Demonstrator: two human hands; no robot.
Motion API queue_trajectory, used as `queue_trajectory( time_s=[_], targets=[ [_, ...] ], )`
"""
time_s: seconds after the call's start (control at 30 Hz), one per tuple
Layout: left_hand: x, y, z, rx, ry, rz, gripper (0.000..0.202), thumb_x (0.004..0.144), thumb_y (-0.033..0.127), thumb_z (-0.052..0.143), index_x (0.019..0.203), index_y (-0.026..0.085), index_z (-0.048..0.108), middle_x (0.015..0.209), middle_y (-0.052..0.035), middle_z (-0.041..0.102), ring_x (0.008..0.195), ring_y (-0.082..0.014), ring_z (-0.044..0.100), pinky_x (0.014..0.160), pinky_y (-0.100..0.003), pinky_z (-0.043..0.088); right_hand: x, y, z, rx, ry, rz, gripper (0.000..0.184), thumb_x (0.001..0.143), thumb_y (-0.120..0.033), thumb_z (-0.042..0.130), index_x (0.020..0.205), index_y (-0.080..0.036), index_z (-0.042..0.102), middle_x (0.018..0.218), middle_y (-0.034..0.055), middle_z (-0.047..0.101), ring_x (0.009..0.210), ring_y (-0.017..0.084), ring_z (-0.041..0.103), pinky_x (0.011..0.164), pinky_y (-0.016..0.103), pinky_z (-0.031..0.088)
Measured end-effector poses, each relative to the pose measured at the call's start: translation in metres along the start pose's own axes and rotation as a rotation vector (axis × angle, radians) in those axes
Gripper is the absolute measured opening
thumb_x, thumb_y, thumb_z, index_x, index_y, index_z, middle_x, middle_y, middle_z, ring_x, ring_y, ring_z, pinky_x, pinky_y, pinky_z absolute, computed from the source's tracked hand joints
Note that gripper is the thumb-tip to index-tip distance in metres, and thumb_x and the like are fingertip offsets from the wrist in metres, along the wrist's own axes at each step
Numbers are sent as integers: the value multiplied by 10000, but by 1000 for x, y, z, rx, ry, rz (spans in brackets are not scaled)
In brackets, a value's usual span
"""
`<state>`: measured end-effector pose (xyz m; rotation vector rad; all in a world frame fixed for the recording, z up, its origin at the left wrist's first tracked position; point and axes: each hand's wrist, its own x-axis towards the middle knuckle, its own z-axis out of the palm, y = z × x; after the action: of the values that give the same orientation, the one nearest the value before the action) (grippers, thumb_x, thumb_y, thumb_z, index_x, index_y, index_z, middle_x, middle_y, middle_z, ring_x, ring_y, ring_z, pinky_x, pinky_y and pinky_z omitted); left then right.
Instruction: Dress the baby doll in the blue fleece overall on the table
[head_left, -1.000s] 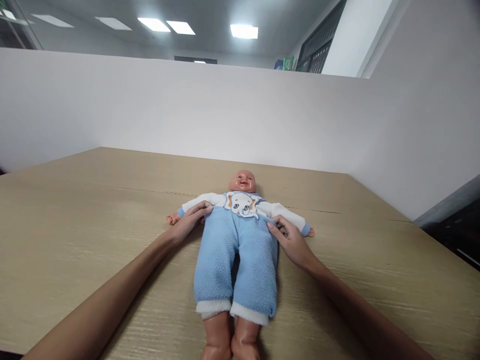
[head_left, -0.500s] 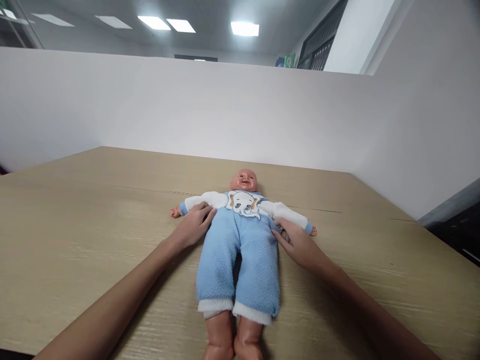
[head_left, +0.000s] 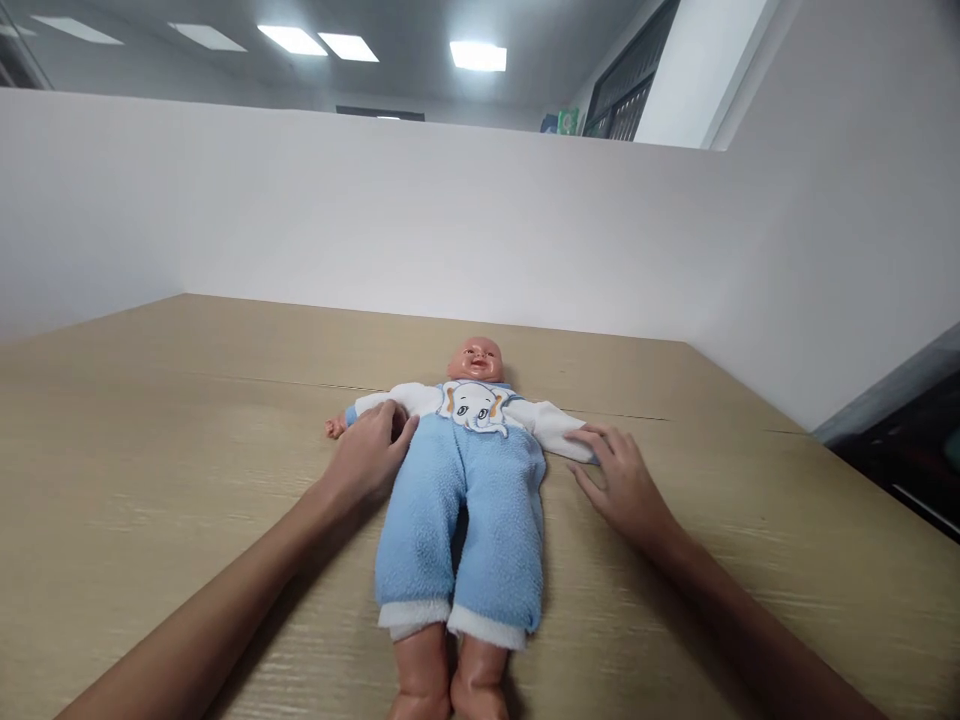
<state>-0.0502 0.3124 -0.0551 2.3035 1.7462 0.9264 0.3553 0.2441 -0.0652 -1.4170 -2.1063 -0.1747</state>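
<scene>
A baby doll [head_left: 480, 360] lies on its back, head away from me, arms spread and bare feet toward me. Its outfit has white sleeves, light blue fleece trousers [head_left: 427, 510] and an elephant patch [head_left: 476, 408] on the chest. My left hand [head_left: 369, 450] rests at the doll's side, by the sleeve on the left; its fingers are bent, with a gap to the thumb. Over the cuff of the other white sleeve [head_left: 555, 425] is my right hand [head_left: 619, 480], open, fingertips on the fabric and thumb apart. It hides the doll's hand on that side.
The wooden tabletop [head_left: 187, 480] has a seam running across behind the doll. A white partition [head_left: 420, 220] stands along the back edge, and a white wall [head_left: 847, 220] rises on the right. A dark object [head_left: 915, 440] sits beyond the table's right edge.
My right hand has left the trousers' waist and moved outward along the sleeve to its cuff, its fingers opening. My left hand stays by the doll's side. The view has shifted slightly.
</scene>
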Motion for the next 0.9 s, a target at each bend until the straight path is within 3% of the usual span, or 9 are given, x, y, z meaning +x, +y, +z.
queue_trajectory(
  time_s=[0.13, 0.2, 0.33, 0.43, 0.53, 0.63, 0.7, 0.8, 0.9],
  targets=[
    [15, 37, -8, -118, 121, 156, 232, 1089, 452, 483, 1057, 238, 563, 1047, -81, 676, 1025, -302, 608, 920, -443, 448, -5, 33, -2, -51, 18, 39, 668, 903, -450, 738, 1501, -256, 512, 1429, 167, 621, 1272, 406, 581, 1070, 559, 467],
    [27, 66, -9, -181, 108, 281, 205, 1089, 429, 501, 1102, 239, 577, 1111, -79, 675, 1070, -291, 602, 975, -444, 454, -3, 43, 0, -38, -29, 54, 664, 884, -488, 752, 1464, -247, 536, 1362, 161, 672, 1213, 400, 618, 1054, 561, 477],
    [55, 119, 8, -174, -70, 564, 268, 1044, 459, 607, 1201, 242, 613, 1251, -108, 656, 1222, -314, 567, 1101, -464, 432, 2, 41, -3, 12, -34, 102, 477, 846, -499, 800, 1217, -238, 655, 1121, 120, 751, 1062, 373, 678, 1118, 621, 426],
    [75, 140, 32, -105, -281, 722, 578, 916, 559, 772, 1352, 232, 577, 1345, -140, 631, 1261, -350, 552, 1120, -485, 428, 5, 26, -12, 272, 34, 252, 484, 801, -526, 861, 1142, -246, 666, 1094, 108, 762, 1025, 344, 706, 1049, 560, 511],
    [86, 145, 51, -73, -422, 732, 732, 816, 566, 856, 1396, 234, 558, 1335, -137, 651, 1243, -365, 562, 1079, -488, 446, 7, 6, -18, 760, 91, 424, 587, 795, -536, 882, 1236, -249, 621, 1243, 123, 742, 1128, 314, 714, 1033, 474, 568],
    [87, 142, 58, -100, -399, 670, 535, 851, 410, 805, 1311, 227, 605, 1251, -112, 685, 1160, -339, 581, 1024, -467, 457, 7, -10, -16, 1088, 73, 480, 691, 824, -483, 873, 1389, -272, 535, 1396, 124, 678, 1240, 280, 681, 1111, 444, 548],
    [84, 139, 57, -145, -347, 619, 401, 873, 326, 747, 1238, 215, 625, 1183, -102, 694, 1092, -323, 585, 979, -458, 462, 4, -14, -11, 1092, 60, 512, 752, 848, -466, 852, 1475, -297, 472, 1448, 124, 635, 1234, 263, 673, 1105, 446, 556],
    [81, 133, 52, -334, -293, 538, 345, 874, 290, 716, 1197, 202, 633, 1156, -90, 697, 1054, -303, 599, 944, -443, 478, -4, -14, 1, 900, 11, 516, 756, 899, -477, 792, 1543, -311, 432, 1413, 128, 632, 1173, 270, 669, 1057, 496, 585],
    [79, 125, 46, -642, -281, 429, 428, 880, 302, 730, 1283, 199, 632, 1265, -80, 702, 1161, -297, 624, 1026, -424, 484, -10, -16, 10, 723, -126, 333, 694, 966, -437, 716, 1591, -324, 435, 1467, 119, 622, 1317, 296, 613, 1152, 554, 519]
  ],
)
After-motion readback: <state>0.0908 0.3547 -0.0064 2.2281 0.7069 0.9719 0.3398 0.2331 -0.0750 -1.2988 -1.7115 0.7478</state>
